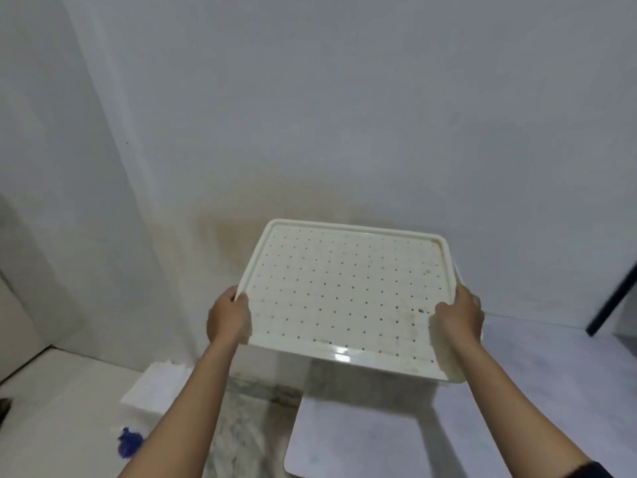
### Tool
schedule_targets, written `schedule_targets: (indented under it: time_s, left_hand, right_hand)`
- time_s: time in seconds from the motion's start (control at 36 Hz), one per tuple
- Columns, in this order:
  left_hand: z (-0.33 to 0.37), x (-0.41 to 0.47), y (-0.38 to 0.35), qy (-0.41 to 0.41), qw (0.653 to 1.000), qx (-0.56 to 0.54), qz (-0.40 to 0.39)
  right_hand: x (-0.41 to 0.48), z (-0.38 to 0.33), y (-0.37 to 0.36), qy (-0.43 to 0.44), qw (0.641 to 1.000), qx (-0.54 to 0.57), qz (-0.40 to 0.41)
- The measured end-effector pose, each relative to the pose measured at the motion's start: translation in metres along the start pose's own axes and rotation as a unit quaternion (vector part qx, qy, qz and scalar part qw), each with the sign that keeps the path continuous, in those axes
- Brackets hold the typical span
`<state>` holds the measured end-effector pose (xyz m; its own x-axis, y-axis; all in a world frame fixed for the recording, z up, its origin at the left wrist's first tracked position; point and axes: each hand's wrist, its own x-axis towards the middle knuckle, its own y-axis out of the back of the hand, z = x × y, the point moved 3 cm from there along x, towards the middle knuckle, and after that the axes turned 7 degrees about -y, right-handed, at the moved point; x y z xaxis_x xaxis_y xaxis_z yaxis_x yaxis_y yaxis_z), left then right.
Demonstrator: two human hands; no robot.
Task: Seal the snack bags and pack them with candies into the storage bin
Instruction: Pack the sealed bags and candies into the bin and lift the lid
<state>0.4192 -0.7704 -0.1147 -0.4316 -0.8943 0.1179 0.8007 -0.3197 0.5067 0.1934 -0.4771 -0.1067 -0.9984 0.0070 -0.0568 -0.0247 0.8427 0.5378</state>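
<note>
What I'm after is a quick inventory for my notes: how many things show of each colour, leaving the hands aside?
Cream: 1, the perforated lid
White: 2, the folded stack and the flat panel
Blue: 1, the small crumpled thing
Dark: 1, the slanted bar
Total: 5

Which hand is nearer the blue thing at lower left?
Left. The left hand grips the cream lid at its left edge, above the blue thing; the right hand grips its opposite edge, farther away.
</note>
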Motion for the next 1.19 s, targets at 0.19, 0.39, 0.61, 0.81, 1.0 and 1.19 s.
schedule_targets:
  time_s: [0.19,0.39,0.61,0.81,1.0,1.19]
  left_hand:
    - [0.020,0.048,-0.113,-0.088,0.988,0.055,-0.110]
    - [0.002,0.067,-0.169,-0.107,0.978,0.102,-0.149]
    - [-0.003,0.074,-0.177,-0.090,0.982,0.104,-0.127]
    - [-0.003,0.069,-0.174,-0.084,0.990,0.078,-0.084]
    - [-0.005,0.071,-0.179,-0.106,0.988,0.069,-0.086]
    - [-0.006,0.082,-0.181,-0.103,0.982,0.101,-0.123]
  right_hand:
    - [0.072,0.044,0.013,-0.061,0.995,-0.067,0.040]
    - [0.102,0.069,-0.005,-0.085,0.990,-0.101,0.054]
    - [0.128,0.060,-0.022,-0.043,0.983,-0.168,0.054]
    - [0.140,0.059,-0.030,-0.002,0.980,-0.186,0.066]
    - [0.150,0.059,-0.036,-0.008,0.984,-0.167,0.063]
    - [0.154,0.059,-0.035,-0.046,0.973,-0.224,0.013]
